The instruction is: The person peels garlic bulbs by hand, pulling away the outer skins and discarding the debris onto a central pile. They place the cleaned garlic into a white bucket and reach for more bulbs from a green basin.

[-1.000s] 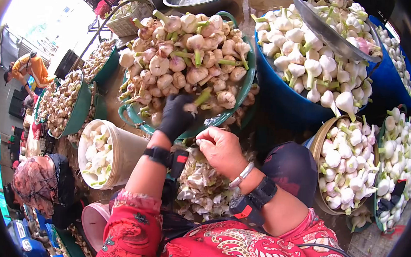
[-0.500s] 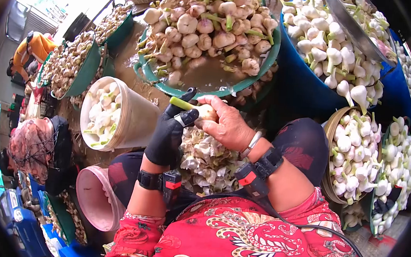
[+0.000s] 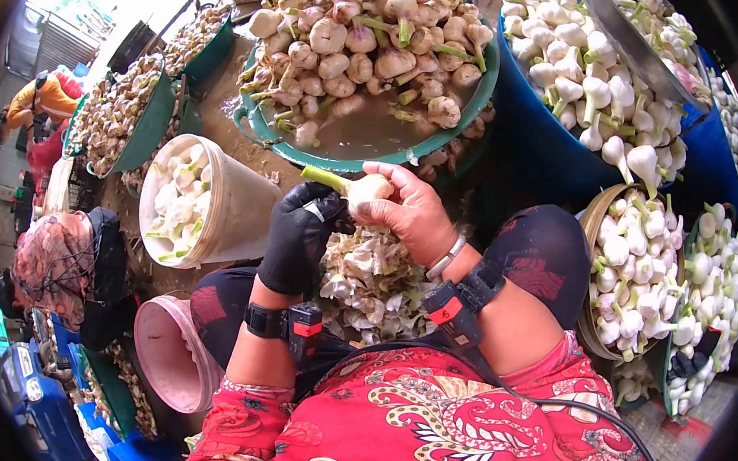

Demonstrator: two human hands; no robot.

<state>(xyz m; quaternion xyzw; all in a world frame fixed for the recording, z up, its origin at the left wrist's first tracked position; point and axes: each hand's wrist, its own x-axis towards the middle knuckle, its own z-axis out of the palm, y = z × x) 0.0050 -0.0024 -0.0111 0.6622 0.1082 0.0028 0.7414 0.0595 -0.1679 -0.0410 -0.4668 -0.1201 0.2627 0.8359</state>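
A garlic bulb (image 3: pixel 367 194) with a thick green stem pointing left is held in front of my knees. My bare right hand (image 3: pixel 415 217) grips it from the right, thumb and fingers around the bulb. My left hand (image 3: pixel 297 235), in a black glove with a white band on the thumb, is closed just below the stem, against the bulb's left side. Whatever its curled fingers hold is hidden. Below both hands lies a heap of pale garlic skins (image 3: pixel 373 287) between my legs. Beyond them stands a green basin (image 3: pixel 340 161) of water with unpeeled garlic bulbs piled in it.
A white bucket (image 3: pixel 241 207) of peeled garlic stands to the left, with a pink bucket (image 3: pixel 157 335) nearer me. On the right are a blue tub (image 3: pixel 524 130) and a round basket (image 3: pixel 599 223), both full of white bulbs. Another person (image 3: pixel 45 105) bends at far left.
My left fingers have curled down from behind the stem to below it. The bulb has moved slightly up and left, and more of its pale surface shows.
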